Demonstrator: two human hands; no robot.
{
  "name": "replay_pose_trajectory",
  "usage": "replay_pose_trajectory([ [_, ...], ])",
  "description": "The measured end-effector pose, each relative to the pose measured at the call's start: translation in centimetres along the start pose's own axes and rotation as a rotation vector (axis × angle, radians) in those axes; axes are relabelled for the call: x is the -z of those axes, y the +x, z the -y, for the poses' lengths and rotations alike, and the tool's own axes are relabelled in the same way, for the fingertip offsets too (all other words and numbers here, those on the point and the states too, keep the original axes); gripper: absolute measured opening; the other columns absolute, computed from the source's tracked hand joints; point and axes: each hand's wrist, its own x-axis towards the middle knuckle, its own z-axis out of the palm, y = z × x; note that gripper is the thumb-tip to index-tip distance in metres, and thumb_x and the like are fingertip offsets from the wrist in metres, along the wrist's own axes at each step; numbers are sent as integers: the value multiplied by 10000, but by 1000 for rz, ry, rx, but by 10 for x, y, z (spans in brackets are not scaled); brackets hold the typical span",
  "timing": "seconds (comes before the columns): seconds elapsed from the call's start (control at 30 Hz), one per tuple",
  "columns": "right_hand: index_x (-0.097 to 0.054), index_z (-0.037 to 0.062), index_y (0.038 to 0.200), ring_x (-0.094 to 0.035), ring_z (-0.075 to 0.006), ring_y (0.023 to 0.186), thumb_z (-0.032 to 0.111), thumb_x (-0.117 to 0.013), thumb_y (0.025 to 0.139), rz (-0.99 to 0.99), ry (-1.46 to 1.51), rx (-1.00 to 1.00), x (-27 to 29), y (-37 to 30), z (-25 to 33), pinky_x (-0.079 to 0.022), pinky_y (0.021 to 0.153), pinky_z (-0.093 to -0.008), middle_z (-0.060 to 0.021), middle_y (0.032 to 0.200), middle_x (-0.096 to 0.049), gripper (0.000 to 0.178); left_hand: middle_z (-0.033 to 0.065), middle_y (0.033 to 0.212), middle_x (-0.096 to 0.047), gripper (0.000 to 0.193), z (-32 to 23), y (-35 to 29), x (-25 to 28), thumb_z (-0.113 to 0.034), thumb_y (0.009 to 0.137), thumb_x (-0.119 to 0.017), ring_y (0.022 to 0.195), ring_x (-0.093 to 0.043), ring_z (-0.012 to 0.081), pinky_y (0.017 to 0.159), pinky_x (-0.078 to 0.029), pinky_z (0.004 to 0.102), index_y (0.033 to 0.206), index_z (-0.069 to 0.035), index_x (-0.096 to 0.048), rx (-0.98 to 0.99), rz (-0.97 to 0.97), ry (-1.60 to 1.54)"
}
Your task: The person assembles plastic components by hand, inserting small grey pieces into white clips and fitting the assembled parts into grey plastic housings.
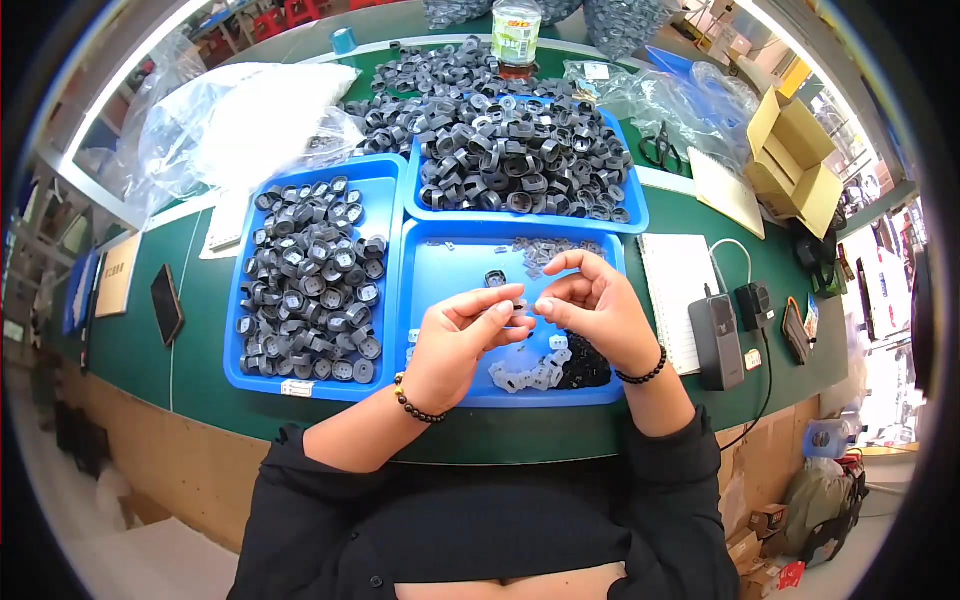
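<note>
My left hand [460, 340] pinches a small part [519, 308], dark with a pale edge, between thumb and fingertips; its exact kind is too small to tell. Close beside it, my right hand [605, 310] has thumb and forefinger drawn together, and whatever they hold is too small to make out. Both hands are above the front blue tray [425, 270]. In that tray lie one dark grey housing [495, 279], a cluster of clear plastic bits [550, 250], whitish translucent pieces [535, 373] and a heap of tiny black parts [585, 365].
A left blue tray [235, 345] holds many grey round housings; another blue tray [640, 205] behind is piled with similar dark ones. At right are a notebook [668, 290], a dark power bank [716, 345] with a cable, and an open carton [795, 160]. A phone [167, 305] lies far left.
</note>
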Motion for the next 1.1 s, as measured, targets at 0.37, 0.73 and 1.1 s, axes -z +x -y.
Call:
replay_pose_trajectory([
  [0.37, -512, 49, 1052, -641, -85, 770, 46, -714, 811, 4, -3, 14, -5, -5, 2, -498, 693, -221, -56, 827, -678, 314, 122, 1018, -663, 274, -3, 3, 4, -62, 927, -587, 932, -667, 208, 824, -553, 287, 1181, 41, -596, 0, 73, 106],
  [0.73, -480, 50, 1015, -621, -66, 680, 26, -713, 796, -100, -146, 219, -12, -9, 2, -469, 609, -199, -42, 739, -660, 320, 128, 957, -676, 279, -7, 3, 7, -58, 908, -616, 876, -684, 209, 820, -554, 305, 1168, 43, -606, 96, 66, -7],
  [1.1, -451, 58, 1012, -615, -71, 689, 21, -713, 793, -95, -148, 227, -13, -9, 2, -461, 620, -205, -49, 756, -663, 344, 99, 909, -670, 227, -8, 2, 7, -55, 900, -628, 819, -668, 180, 715, -549, 253, 1109, 31, -637, 101, 62, -33],
])
